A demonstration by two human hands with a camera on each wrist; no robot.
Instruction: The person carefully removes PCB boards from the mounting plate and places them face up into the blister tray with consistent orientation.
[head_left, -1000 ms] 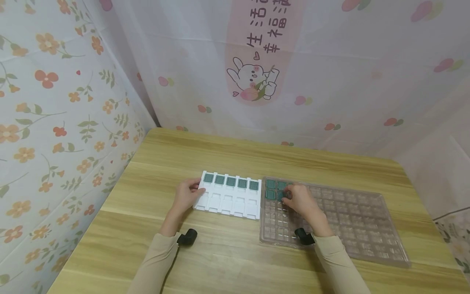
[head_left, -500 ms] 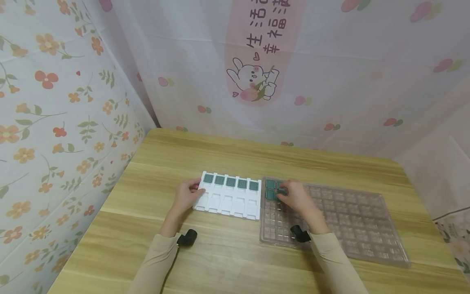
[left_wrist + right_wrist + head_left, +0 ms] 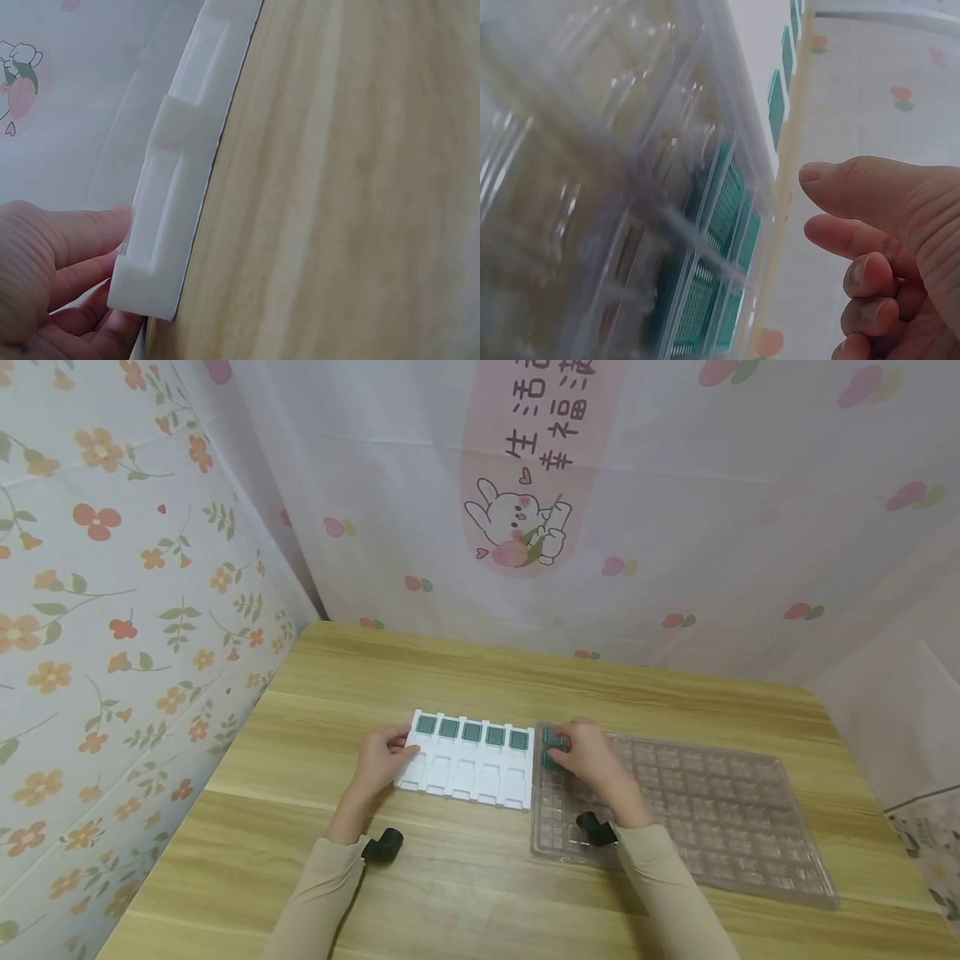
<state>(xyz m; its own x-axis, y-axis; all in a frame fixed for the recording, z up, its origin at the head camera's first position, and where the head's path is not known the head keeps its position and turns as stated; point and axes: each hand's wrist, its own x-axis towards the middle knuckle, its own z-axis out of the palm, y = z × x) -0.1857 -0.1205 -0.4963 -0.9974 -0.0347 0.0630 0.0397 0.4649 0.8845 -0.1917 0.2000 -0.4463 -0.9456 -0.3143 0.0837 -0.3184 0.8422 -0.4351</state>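
My left hand [image 3: 381, 757] pinches the left end of a white plastic tray [image 3: 457, 760], thumb on its edge in the left wrist view. Several green chips with a fine grid pattern, such as this green chip [image 3: 472, 732], fill the tray's far row of pockets. My right hand [image 3: 588, 756] is over the left end of a clear blister tray [image 3: 712, 810], partly hiding the green chips [image 3: 552, 737] in its far left pockets. In the right wrist view a gap shows between right thumb and index finger, with nothing held there; the other fingers curl loosely.
Both trays lie side by side on a wooden table [image 3: 465, 885], the clear one reaching far to the right. A black wrist camera [image 3: 384, 845] sits at the left cuff, another black camera [image 3: 596, 829] at the right. Patterned curtains [image 3: 675, 510] hang behind and left.
My right hand has moved left in steps over the clear tray, from the second column of chips to the leftmost. The left hand and both trays have stayed in place.
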